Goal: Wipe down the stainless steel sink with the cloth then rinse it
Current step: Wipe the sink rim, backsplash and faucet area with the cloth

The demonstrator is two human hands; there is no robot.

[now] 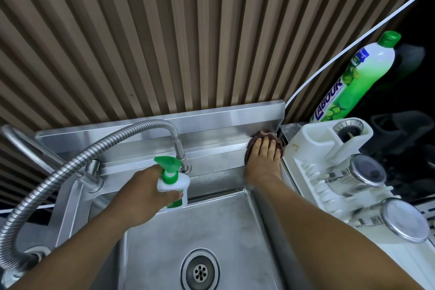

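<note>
The stainless steel sink point(221, 226) fills the lower middle, its round drain point(200, 271) near the bottom edge. My right hand point(264, 160) lies flat on a dark brown cloth point(263, 135), pressing it onto the sink's back ledge at the far right corner, against the backsplash. Most of the cloth is hidden under the fingers. My left hand point(143, 193) grips a white spray bottle with a green trigger head point(173, 181), held above the basin's back rim beside the tap base.
A flexible metal hose tap point(94, 148) arcs over the left side. To the right stands a white dish rack point(329, 155) with steel cups point(367, 172) and a sink strainer point(348, 127). A green dish-soap bottle point(357, 80) stands behind it. A ribbed wall rises behind the sink.
</note>
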